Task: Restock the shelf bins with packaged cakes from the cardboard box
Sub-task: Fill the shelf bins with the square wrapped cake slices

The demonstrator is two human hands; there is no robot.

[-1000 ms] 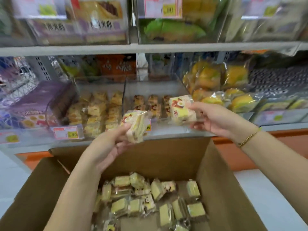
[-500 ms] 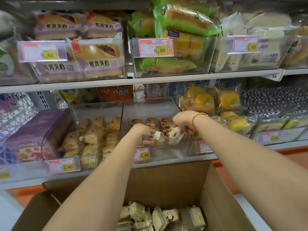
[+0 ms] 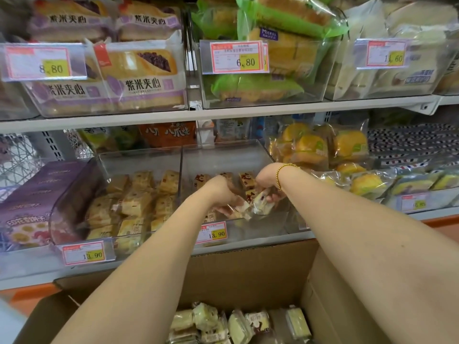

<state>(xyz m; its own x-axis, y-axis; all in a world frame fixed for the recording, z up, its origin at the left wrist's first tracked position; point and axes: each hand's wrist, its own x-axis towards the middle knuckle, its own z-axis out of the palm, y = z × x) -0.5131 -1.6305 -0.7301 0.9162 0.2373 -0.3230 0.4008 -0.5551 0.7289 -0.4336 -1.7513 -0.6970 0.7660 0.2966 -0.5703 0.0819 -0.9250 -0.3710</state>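
The left grip [image 3: 219,192] curls down over a small packaged cake [image 3: 240,209], fingers closed on its crinkled clear wrapper. The back of the hand hides most of the fingers, so how firmly they hold cannot be told. The right grip [image 3: 267,181], with a beaded gold bracelet [image 3: 280,175] on its wrist, pinches a second wrapped cake [image 3: 260,206], a pale blocky wedge in glossy film. The two cakes sit just beside each other, low inside a clear plastic bin [image 3: 223,155] on the lower shelf [image 3: 248,240], near the bin's front wall. At the back of that bin lie a few stocked cakes [image 3: 201,178] with red-brown print on their wrappers. A red-and-yellow price tag [image 3: 213,233] hangs on the bin's front.

To the left, a neighbouring bin [image 3: 139,161] of the same clear plastic holds square yellow-wrapped cakes [image 3: 134,202] piled loosely. To the right lie round yellow buns [image 3: 310,147] in shiny bags.

Below the shelf's front edge stands the open cardboard box [image 3: 248,274], matte brown, its flaps raised. On its floor lies a loose heap of boxed cakes [image 3: 238,324], pale yellow-green blocks in transparent wrap. Both forearms reach over the box to the bin.

The upper shelf [image 3: 149,117] carries more clear bins, with soft loaves in purple-and-white bags [image 3: 139,70] and in green bags [image 3: 255,88].
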